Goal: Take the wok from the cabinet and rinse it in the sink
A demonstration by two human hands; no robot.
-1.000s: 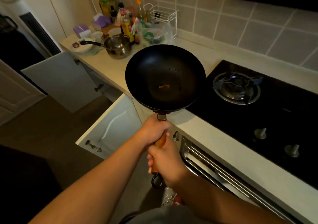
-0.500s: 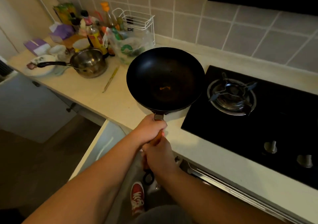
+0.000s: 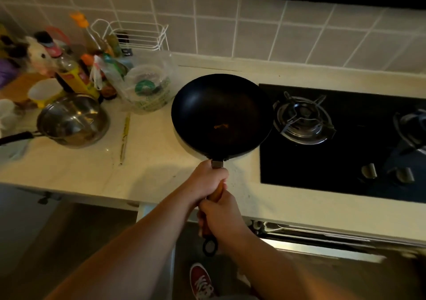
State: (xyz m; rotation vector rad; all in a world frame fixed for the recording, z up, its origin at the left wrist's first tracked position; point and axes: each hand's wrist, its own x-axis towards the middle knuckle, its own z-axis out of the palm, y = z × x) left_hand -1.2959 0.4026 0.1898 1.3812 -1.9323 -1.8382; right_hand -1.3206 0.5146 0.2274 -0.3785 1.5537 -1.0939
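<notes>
I've got one view only, head cam, wide-angle, worn up high and pitched fwd and steeply down over the counter (image 3: 161,152). It faces the tiled wall (image 3: 253,34), with the stove (image 3: 345,149) at right and the floor along the bottom edge. Close range: forearms fill the lower frame. No 2nd view, so nothing's shared.

Wok (image 3: 221,115) above counter (image 3: 149,161), saucepan (image 3: 73,119) left, stove (image 3: 345,138) right.
</notes>
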